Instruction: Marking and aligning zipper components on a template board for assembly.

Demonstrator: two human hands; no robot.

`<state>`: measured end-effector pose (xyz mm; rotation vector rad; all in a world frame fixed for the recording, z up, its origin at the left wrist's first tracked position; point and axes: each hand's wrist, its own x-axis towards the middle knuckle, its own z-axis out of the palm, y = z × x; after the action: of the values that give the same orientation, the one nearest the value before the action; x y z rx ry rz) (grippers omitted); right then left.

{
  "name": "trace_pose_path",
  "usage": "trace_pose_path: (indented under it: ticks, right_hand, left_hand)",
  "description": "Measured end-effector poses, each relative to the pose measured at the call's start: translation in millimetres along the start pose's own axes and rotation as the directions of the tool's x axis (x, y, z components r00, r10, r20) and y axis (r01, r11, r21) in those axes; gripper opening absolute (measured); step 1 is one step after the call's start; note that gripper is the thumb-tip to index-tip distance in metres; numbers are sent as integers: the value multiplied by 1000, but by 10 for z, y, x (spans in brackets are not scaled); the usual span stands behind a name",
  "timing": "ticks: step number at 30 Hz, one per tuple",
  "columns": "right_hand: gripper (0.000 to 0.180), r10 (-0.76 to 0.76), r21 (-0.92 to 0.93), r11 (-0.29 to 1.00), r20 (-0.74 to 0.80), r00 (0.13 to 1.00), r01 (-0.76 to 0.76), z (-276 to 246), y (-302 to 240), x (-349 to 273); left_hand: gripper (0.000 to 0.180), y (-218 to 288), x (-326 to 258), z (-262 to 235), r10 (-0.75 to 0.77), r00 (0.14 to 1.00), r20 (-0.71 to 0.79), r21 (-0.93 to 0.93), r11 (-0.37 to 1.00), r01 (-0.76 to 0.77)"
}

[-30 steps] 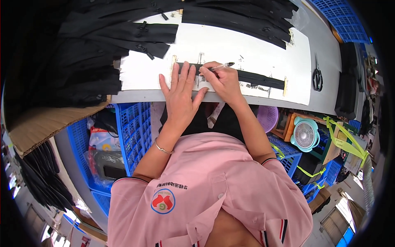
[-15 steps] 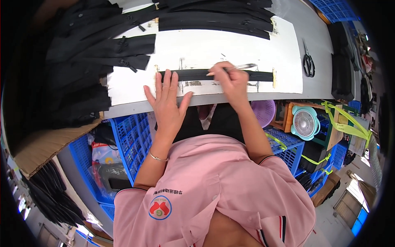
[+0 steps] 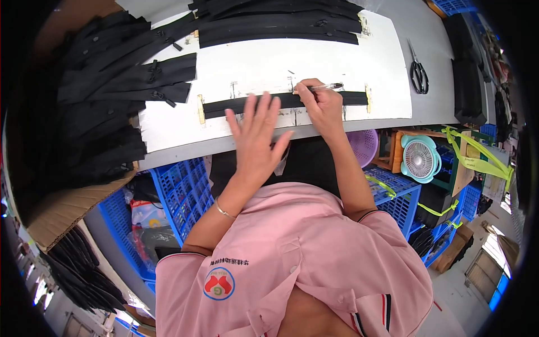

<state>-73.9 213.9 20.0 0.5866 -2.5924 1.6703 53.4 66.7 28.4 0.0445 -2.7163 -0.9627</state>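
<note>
Had 1 black zipper strip [image 3: 291,101] lying flat, left to right, along the near part of a white board [image 3: 382,73], between 2 yellowish pieces of tape [image 3: 201,109]. Gripped a clear-barrelled pen [image 3: 331,86] narrowly in the fingers of the right hand [image 3: 323,106], tip at the far edge of the strip and back end toward the right. Could not tell tip contact with strip or board. Spread the left hand [image 3: 255,140] wide, palm down and holding nothing, over the left half of the strip, slightly blurred; could not tell fingertip contact from hovering.

Saw farther off, across the board, a stack of black zippers [image 3: 281,25], and to the left a larger heap of black zippers [image 3: 101,73], with ends bearing zipper pulls [image 3: 160,95] reaching onto the board. To the right, on the grey table [image 3: 438,109], saw black-handled scissors [image 3: 418,77], blades toward the far side, and beyond them a black stack [image 3: 466,92]. Below the near table edge, saw a blue crate [image 3: 185,185] on the left, a purple basket [image 3: 362,147] and a teal fan [image 3: 421,159] on the right.
</note>
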Motion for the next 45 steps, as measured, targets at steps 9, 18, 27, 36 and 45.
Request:
trace_pose_path:
  ticks: [9,18,27,36,45]
  right_hand:
    - [15,-86,-125,989,1,996,85,-6,-22,1]
    - [15,-197,-46,978,121,973,204,-91,96,-5]
    - [16,-130,140,984,107,986,114,-162,57,-51]
    - [16,93,195,979,-184,978,-56,-913,413,17]
    - [14,38,115,993,-152,988,-20,-897,544,-1]
  left_hand:
    - [57,48,59,156,-20,1000,22,52,998,19]
    - [58,60,61,171,-4,1000,27,102,995,2]
    - [58,32,53,188,18,999,34,125,992,-22]
    - [59,62,65,175,17,999,52,144,989,-24]
    - [42,450,404,466,78,996,-35,-48,996,-80]
